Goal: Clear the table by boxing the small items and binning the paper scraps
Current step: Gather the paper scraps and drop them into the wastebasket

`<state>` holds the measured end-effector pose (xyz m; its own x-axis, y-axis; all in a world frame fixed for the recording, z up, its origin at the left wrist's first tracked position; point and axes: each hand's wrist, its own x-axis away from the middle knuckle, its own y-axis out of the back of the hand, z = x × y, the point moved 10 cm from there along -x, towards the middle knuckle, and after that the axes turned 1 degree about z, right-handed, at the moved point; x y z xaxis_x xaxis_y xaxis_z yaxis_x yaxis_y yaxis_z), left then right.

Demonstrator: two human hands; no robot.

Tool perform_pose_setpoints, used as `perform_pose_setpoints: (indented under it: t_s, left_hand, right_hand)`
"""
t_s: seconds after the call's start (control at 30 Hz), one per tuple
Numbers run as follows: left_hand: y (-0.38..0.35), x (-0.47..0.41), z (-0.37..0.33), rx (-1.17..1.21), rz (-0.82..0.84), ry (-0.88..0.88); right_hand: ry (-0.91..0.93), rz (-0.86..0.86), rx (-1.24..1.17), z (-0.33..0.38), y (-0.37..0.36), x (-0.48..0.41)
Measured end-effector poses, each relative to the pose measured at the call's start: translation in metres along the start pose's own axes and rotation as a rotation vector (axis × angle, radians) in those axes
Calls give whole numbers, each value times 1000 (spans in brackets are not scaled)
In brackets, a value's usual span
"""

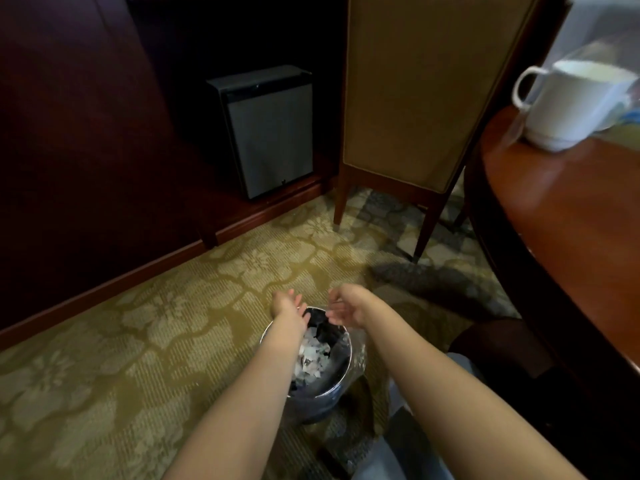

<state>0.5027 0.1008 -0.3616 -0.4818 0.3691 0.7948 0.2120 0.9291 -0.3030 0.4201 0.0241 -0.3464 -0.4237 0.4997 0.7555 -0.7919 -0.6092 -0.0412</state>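
Observation:
A round metal bin with a dark liner stands on the carpet below me, and white paper scraps lie heaped inside it. Both my arms reach down over it. My left hand hovers over the bin's far left rim with its fingers straight and its palm turned inward. My right hand hangs over the far right rim, its fingers loosely curled and holding nothing that I can see. The two palms face each other a short gap apart.
The round wooden table is at the right, with a white cup and clear plastic at its back edge. An upholstered chair stands beyond the bin. A small grey fridge sits in the dark cabinet at the back.

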Motion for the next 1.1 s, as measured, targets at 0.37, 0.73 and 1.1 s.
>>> perform_pose_setpoints:
  t_s: [0.37,0.73,1.1]
  left_hand:
    - [-94,89,-62,45,232,-149]
    - [-190,195,-73,0,474,-218]
    - [-283,277,4,-173,709,-198]
  right_hand:
    - [313,-71,58,126,37,91]
    - [496,-199,-47,193,125,196]
    - [570,-418,-150,179,259,271]
